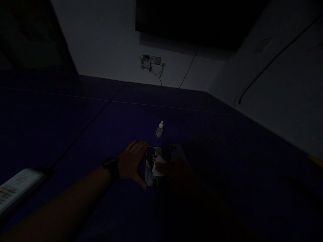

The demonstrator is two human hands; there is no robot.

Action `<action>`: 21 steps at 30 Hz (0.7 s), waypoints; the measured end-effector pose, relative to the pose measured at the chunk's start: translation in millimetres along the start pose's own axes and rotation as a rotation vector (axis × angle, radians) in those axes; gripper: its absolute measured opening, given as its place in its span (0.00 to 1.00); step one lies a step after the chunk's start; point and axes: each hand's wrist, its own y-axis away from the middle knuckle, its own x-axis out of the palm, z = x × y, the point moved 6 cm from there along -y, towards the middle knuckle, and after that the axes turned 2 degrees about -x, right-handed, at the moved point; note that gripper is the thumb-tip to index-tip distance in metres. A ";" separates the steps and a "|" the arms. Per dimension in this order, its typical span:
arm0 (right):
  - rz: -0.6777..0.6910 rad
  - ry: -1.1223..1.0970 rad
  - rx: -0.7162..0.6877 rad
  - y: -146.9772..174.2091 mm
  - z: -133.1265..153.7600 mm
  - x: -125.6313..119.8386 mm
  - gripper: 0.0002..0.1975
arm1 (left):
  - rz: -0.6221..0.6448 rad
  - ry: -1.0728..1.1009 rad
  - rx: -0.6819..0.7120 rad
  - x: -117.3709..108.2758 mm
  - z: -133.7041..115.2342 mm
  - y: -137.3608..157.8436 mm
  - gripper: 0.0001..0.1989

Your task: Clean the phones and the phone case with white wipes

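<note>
A patterned phone case (149,168) lies flat on the dark blue surface in front of me. My left hand (132,163), with a dark watch on its wrist, rests along the case's left edge, thumb and fingers spread. In my right hand (175,169) is a white tissue (158,170), pressed onto the right part of the case and hiding some of its pattern. Just beyond that hand lies a phone (176,150) with camera lenses at its top, partly covered by the hand. Farther off stands a small clear bottle (159,130) with a white cap.
A white box (19,186) lies at the lower left. Wall sockets (153,61) with plugs and cables sit on the far wall, under a large dark screen (194,23). A black cable (275,59) hangs along the right wall. The room is very dim.
</note>
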 end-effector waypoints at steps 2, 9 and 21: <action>-0.008 0.016 0.087 -0.5 -2.5 -4.0 0.22 | 0.008 -0.003 -0.007 0.2 0.3 -0.2 0.73; -0.033 -0.020 0.078 -1.8 -2.3 -6.7 0.17 | -0.006 0.010 0.001 0.3 -0.2 0.3 0.71; -0.015 0.013 0.027 -0.4 -6.5 -8.4 0.14 | 0.010 0.015 -0.014 -1.4 -2.1 0.0 0.72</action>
